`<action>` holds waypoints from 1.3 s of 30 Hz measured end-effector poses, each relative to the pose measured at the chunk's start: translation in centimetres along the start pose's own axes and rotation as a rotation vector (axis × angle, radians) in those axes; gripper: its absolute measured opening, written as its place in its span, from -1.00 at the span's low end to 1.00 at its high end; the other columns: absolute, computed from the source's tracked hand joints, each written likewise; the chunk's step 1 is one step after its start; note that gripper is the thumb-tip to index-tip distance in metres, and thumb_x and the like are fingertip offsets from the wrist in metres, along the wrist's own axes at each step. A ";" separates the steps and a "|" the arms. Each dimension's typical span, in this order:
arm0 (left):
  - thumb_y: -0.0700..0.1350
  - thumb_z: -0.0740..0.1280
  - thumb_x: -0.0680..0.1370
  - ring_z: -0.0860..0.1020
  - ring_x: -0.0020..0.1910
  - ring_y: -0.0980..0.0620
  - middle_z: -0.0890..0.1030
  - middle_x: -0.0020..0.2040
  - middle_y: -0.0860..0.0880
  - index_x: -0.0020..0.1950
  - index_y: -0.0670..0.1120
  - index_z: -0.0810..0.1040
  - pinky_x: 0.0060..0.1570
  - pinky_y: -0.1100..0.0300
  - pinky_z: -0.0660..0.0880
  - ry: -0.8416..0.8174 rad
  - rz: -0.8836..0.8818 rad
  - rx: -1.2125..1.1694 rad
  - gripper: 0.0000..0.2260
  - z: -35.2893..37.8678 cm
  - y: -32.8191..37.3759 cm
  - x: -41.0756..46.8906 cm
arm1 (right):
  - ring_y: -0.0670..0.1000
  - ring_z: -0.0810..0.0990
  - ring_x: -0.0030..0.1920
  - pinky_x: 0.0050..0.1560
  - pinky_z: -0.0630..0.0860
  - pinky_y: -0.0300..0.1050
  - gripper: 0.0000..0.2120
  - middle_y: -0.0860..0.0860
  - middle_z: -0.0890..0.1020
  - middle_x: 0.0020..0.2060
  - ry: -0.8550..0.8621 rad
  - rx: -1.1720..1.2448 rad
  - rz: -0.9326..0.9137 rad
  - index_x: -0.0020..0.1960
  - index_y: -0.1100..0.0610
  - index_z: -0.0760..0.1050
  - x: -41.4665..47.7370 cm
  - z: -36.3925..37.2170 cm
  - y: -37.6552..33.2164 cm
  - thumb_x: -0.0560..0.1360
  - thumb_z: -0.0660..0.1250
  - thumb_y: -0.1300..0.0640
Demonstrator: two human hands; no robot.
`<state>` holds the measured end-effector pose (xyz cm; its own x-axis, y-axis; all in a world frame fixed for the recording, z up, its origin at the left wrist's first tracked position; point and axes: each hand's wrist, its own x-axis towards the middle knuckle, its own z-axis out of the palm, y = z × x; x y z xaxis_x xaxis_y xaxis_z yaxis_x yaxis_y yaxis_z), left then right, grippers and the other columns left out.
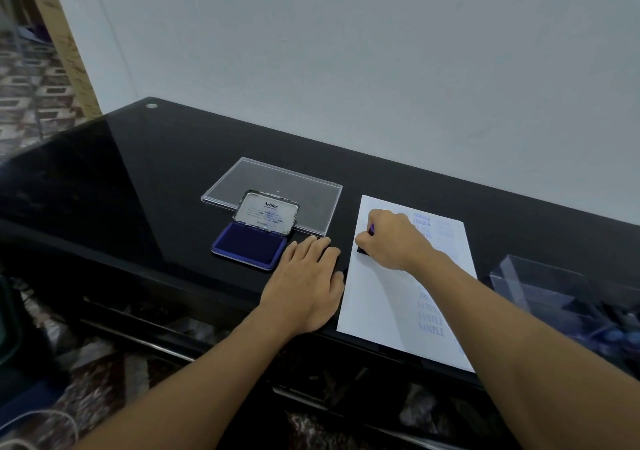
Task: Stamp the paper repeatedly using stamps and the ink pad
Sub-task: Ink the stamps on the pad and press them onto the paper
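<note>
A white sheet of paper [381, 307] lies on the black glossy table [138, 207], right of centre. It carries blue FRAGILE prints near its top and SAMPLE prints lower down. My right hand [391, 238] grips a small stamp [363, 249] with a purple handle and holds its dark base down on the paper's upper left part. Left of the sheet, my left hand [306, 283] rests flat on the table with fingers straight, its thumb at the paper's edge. The open ink pad [251, 245], blue with its metal lid up, sits just left of that hand.
A clear plastic lid [277, 179] lies flat behind the ink pad. At the right edge stands a clear plastic box [568, 297] with several blue-topped stamps inside. A grey wall runs along the table's far side. The table's front edge is close below my forearms.
</note>
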<state>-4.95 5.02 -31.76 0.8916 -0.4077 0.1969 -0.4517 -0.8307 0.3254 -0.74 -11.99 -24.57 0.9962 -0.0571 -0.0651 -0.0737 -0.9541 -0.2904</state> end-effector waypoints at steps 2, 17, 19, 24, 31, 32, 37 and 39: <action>0.06 0.03 0.66 0.12 0.55 0.01 0.24 0.54 0.00 0.48 -0.01 0.29 0.55 -0.03 0.03 -0.010 -0.003 0.004 -0.59 0.0 0.0 0.0 | -0.01 0.38 -0.35 -0.37 0.29 -0.14 -0.76 0.05 0.45 -0.30 0.010 0.007 0.004 -0.21 0.09 0.27 -0.1 0.4 -0.1 0.58 0.25 0.08; 0.18 -0.21 0.55 0.09 0.58 -0.04 0.22 0.57 -0.05 0.50 -0.03 0.27 0.55 -0.06 0.02 -0.043 -0.015 0.087 -0.38 0.2 0.4 -0.1 | 0.04 0.48 -0.32 -0.34 0.42 -0.04 -0.86 0.07 0.49 -0.30 0.098 0.067 0.027 -0.11 0.08 0.30 0.2 2.5 0.2 0.59 0.20 0.09; 0.18 -0.22 0.55 0.07 0.58 -0.04 0.21 0.57 -0.05 0.50 -0.03 0.26 0.55 -0.06 0.01 -0.053 -0.015 0.091 -0.37 0.2 0.4 0.0 | 0.03 0.47 -0.33 -0.36 0.40 -0.08 -0.86 0.06 0.48 -0.30 0.102 0.069 0.020 -0.11 0.08 0.29 0.1 2.6 0.3 0.60 0.20 0.10; 0.19 -0.26 0.54 0.04 0.59 -0.04 0.17 0.59 -0.05 0.53 -0.03 0.22 0.56 -0.06 -0.03 -0.070 -0.016 0.099 -0.35 0.2 0.5 0.0 | -0.04 0.40 -0.36 -0.39 0.28 -0.16 -0.83 0.01 0.42 -0.33 0.087 0.081 0.020 -0.14 0.05 0.27 0.1 2.2 0.2 0.60 0.22 0.11; 0.22 -0.31 0.55 0.01 0.59 -0.04 0.14 0.60 -0.05 0.55 -0.03 0.18 0.56 -0.06 -0.04 -0.088 -0.017 0.121 -0.32 0.3 0.4 0.0 | -0.05 0.40 -0.35 -0.38 0.25 -0.21 -0.79 0.00 0.42 -0.32 0.066 0.093 0.036 -0.17 0.05 0.27 0.8 1.8 0.2 0.60 0.24 0.11; 0.23 -0.30 0.55 0.01 0.59 -0.03 0.14 0.60 -0.04 0.55 -0.02 0.18 0.56 -0.06 -0.03 -0.090 -0.018 0.131 -0.33 0.3 0.4 0.0 | -0.05 0.42 -0.34 -0.37 0.26 -0.21 -0.84 0.00 0.42 -0.31 0.064 0.098 0.035 -0.11 0.07 0.31 0.9 1.9 0.1 0.60 0.25 0.11; 0.22 -0.30 0.55 0.01 0.60 -0.04 0.13 0.60 -0.05 0.56 -0.03 0.17 0.57 -0.06 -0.05 -0.091 -0.018 0.154 -0.33 0.4 0.5 0.0 | -0.03 0.40 -0.37 -0.40 0.25 -0.17 -0.86 0.02 0.42 -0.33 0.094 0.086 0.033 -0.10 0.07 0.27 0.1 2.3 0.0 0.61 0.21 0.13; 0.22 -0.30 0.55 0.01 0.60 -0.04 0.13 0.60 -0.05 0.56 -0.03 0.17 0.57 -0.05 -0.05 -0.091 -0.017 0.154 -0.32 0.4 0.5 0.0 | -0.02 0.38 -0.38 -0.41 0.23 -0.15 -0.85 0.02 0.42 -0.34 0.118 0.072 0.028 -0.11 0.07 0.26 -0.4 2.5 0.0 0.60 0.19 0.14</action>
<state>-5.17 4.48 -31.95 0.9015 -0.4196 0.1062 -0.4325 -0.8832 0.1811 -1.25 -11.26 -26.93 0.9919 -0.1215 0.0374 -0.1002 -0.9281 -0.3585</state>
